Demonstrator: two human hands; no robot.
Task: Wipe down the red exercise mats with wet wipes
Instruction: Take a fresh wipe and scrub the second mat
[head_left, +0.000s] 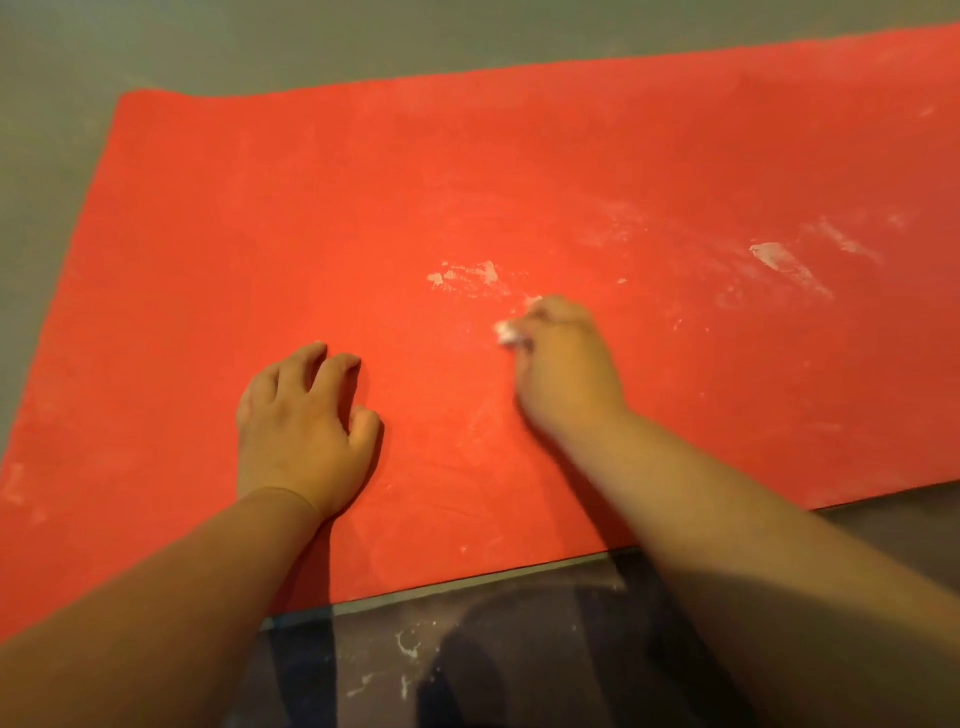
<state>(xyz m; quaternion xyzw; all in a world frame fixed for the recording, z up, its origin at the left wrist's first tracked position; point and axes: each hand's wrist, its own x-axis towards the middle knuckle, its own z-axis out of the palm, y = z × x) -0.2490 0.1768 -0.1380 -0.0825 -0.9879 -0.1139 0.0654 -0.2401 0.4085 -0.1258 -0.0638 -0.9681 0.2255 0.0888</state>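
A flat red foam exercise mat (260, 249) fills most of the view, lying on a grey-green floor (62, 62), its right end cut off by the frame. Pale whitish smears (779, 260) streak its right half, and a smaller patch (467, 275) sits near the middle. Along the mat's near edge runs a dark surface with white flecks (405, 654); what it is cannot be made out in the dim blur.

The left hand (301, 431) rests palm-down on the mat, fingers loosely bent with their tips touching the red surface, holding nothing.

The right hand (566, 364) is just right of it, near the middle smear, pressed to the mat with fingers curled tightly around a small crumpled white wet wipe (508, 333). Only a bit of the wipe pokes out at the fingertips; the rest is hidden inside the fist.
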